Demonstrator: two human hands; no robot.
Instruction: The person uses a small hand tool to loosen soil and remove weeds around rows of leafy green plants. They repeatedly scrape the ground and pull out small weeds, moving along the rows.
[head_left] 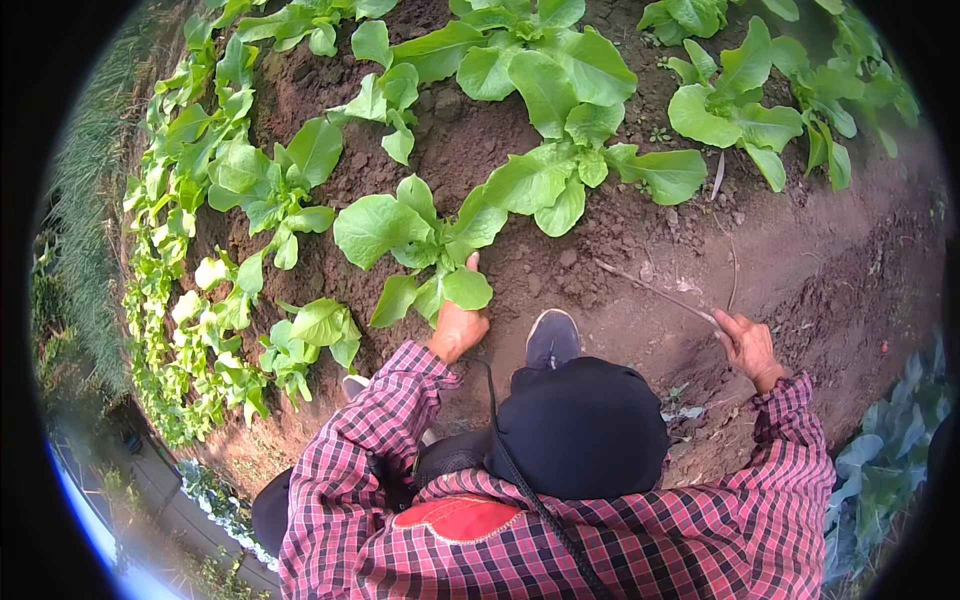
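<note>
My left hand (460,328) reaches in among the lower leaves of a light green lettuce plant (425,238). A leaf lies over this hand; a single digit shows beyond it, and the other fingers are hidden, so their grip cannot be made out. Off to the right, my right hand (750,345) is closed round the end of a thin brown stick-like rod (655,288). Its far tip points up and left, low over the bare soil near a second lettuce (560,180). Whether the tip touches the ground is unclear.
Several more lettuces (745,105) grow in rows ahead and along the left (255,190). My shoe (552,338) stands on the soil (800,240) between my hands. Bluish-green leafy plants (880,455) edge the lower right. A thin dry stem (735,265) lies near the rod.
</note>
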